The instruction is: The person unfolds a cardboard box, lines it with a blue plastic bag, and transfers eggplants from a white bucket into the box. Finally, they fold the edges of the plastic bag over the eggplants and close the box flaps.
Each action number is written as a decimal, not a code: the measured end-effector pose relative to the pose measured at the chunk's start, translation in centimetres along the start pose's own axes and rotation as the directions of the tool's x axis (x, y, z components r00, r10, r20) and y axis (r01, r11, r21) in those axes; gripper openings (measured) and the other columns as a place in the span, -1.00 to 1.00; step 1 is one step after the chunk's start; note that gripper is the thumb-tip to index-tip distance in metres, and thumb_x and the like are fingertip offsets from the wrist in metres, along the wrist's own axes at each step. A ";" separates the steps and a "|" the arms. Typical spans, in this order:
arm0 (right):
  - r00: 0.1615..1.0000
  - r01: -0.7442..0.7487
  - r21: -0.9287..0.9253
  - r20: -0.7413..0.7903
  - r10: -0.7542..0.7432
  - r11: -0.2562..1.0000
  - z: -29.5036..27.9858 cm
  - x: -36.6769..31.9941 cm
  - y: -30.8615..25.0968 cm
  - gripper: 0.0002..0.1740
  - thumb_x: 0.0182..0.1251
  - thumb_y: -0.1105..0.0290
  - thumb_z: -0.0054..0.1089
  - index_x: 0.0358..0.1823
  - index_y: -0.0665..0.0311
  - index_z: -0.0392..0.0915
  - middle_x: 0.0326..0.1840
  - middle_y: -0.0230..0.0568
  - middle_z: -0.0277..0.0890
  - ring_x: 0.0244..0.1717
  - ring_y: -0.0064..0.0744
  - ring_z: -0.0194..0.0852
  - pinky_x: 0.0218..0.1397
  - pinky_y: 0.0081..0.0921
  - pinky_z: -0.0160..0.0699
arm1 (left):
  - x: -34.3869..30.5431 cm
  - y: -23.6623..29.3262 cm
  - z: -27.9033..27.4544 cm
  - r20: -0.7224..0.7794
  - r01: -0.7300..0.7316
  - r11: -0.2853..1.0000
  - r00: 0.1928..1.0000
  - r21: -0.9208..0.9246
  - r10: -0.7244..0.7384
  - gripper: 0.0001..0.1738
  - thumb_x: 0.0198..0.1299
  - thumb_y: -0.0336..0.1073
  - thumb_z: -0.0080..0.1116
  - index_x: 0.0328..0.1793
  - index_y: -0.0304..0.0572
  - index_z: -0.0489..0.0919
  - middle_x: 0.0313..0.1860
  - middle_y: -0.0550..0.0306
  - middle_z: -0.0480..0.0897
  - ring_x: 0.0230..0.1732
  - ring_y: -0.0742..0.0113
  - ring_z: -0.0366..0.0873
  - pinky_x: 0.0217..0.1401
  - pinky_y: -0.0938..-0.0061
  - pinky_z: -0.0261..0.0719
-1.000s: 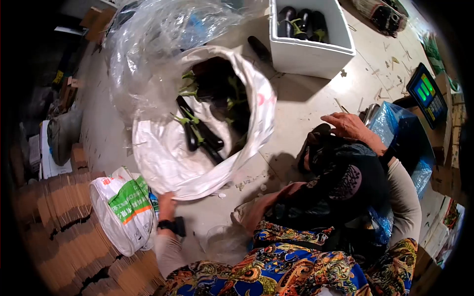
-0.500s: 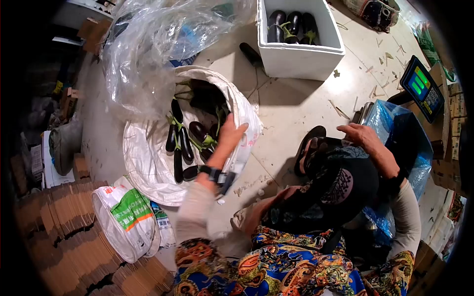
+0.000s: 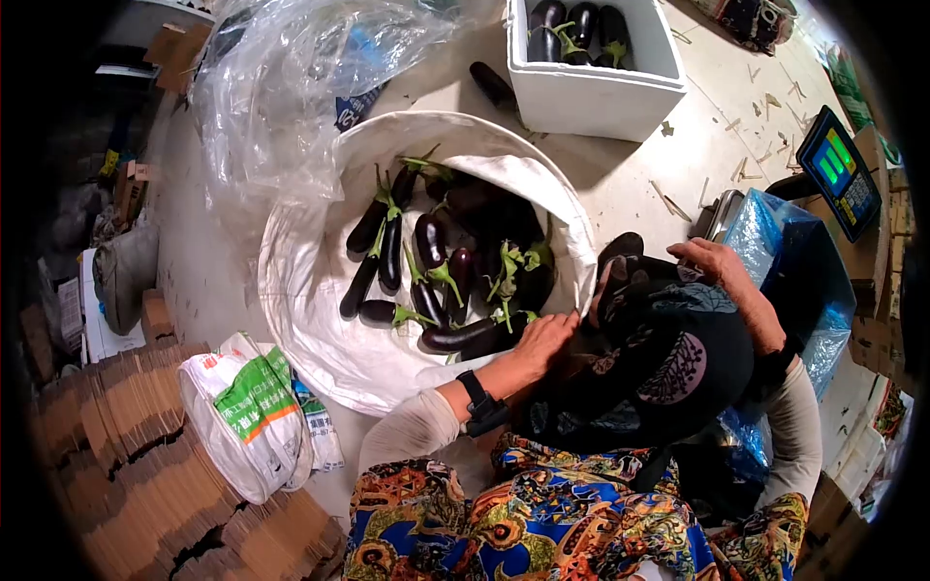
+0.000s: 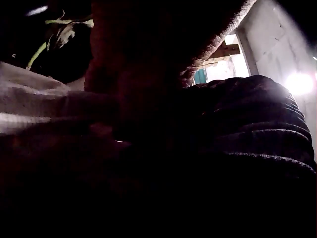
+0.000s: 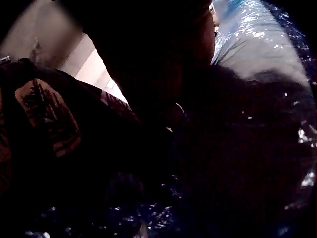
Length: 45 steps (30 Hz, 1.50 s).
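Note:
A large white woven sack (image 3: 320, 334) stands on the floor with its mouth wide and its rim rolled down. Inside lie many dark eggplants (image 3: 389, 254) with green stems, some spread apart on the near left, others heaped in shadow at the right. My left hand (image 3: 542, 344) pinches the sack's rim on the near right, beside the knee. In the left wrist view a pale fold of the sack (image 4: 29, 104) runs up to the dark hand. My right hand (image 3: 712, 261) hangs loosely bent over the other side of the knee, holding nothing.
A white foam box (image 3: 596, 97) with several eggplants stands at the back, one loose eggplant (image 3: 492, 85) beside it. Clear plastic sheeting (image 3: 271, 107) lies back left. A scale display (image 3: 838, 174) and blue plastic-lined container (image 3: 804, 252) stand right; flattened cardboard (image 3: 107, 436) lies left.
My left hand has gone from the sack's near left, across its right side, to the near right rim. The sack's mouth has widened toward me, showing more eggplants. My right hand stays near the knee.

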State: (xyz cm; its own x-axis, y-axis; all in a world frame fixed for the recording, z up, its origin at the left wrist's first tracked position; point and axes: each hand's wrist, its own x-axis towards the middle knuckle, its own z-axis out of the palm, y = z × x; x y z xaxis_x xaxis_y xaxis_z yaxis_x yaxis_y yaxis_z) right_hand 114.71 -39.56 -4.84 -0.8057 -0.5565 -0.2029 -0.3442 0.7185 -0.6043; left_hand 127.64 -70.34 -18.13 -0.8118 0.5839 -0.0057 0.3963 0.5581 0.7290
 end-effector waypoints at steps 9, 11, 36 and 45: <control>0.997 0.073 -0.086 0.004 -0.073 0.994 1.9 2.2 2.2 -0.51 0.18 0.38 0.26 0.18 0.02 0.44 0.07 -0.29 0.53 -0.18 -0.12 0.61 -0.18 -0.28 0.60 | 9.3 -1.6 3.6 0.260 0.220 0.968 0.934 0.121 -0.245 -0.68 0.08 -0.41 0.07 0.01 -0.22 0.46 -0.26 -0.06 0.55 -0.19 -0.03 0.56 -0.22 0.13 0.53; 0.997 0.067 -0.064 0.032 -0.065 0.996 2.0 2.8 2.6 -0.54 0.21 0.40 0.22 0.18 0.01 0.44 0.09 -0.30 0.53 -0.14 -0.14 0.61 -0.16 -0.27 0.61 | 6.6 -4.0 7.1 0.163 0.163 0.983 0.971 0.086 -0.175 -0.68 0.09 -0.38 0.09 0.01 -0.22 0.47 -0.20 -0.10 0.54 -0.16 -0.06 0.53 -0.16 0.15 0.52; 0.909 -0.177 -0.019 -0.388 0.156 0.984 -2.3 -5.0 -0.2 -0.79 0.25 0.64 0.14 -0.10 0.34 0.56 0.03 -0.12 0.58 0.03 -0.22 0.60 0.05 -0.46 0.56 | -8.9 -19.4 -12.9 -0.693 0.665 0.660 0.658 0.349 -0.296 -0.56 0.08 -0.41 0.19 0.12 -0.29 0.44 -0.03 -0.24 0.48 -0.03 -0.19 0.47 0.02 0.03 0.44; 0.916 -0.273 0.024 -0.299 0.268 0.962 -2.8 -7.6 -1.3 -0.83 0.27 0.64 0.12 -0.12 0.35 0.56 0.01 -0.17 0.57 -0.06 -0.27 0.61 -0.03 -0.49 0.55 | -6.4 -7.8 1.4 0.120 0.485 0.851 0.850 0.202 -0.513 -0.25 -0.07 -0.02 0.37 0.24 -0.27 0.48 0.16 -0.15 0.50 0.26 -0.09 0.35 0.31 0.09 0.31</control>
State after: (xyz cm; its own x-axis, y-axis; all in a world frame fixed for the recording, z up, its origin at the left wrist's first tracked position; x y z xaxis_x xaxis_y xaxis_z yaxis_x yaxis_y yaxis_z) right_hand 119.90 -35.15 -0.33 -0.9742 -0.1928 -0.1176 -0.0991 0.8329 -0.5445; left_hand 130.33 -77.57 -24.75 -0.8421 0.2803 -0.4607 0.0296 0.8771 0.4795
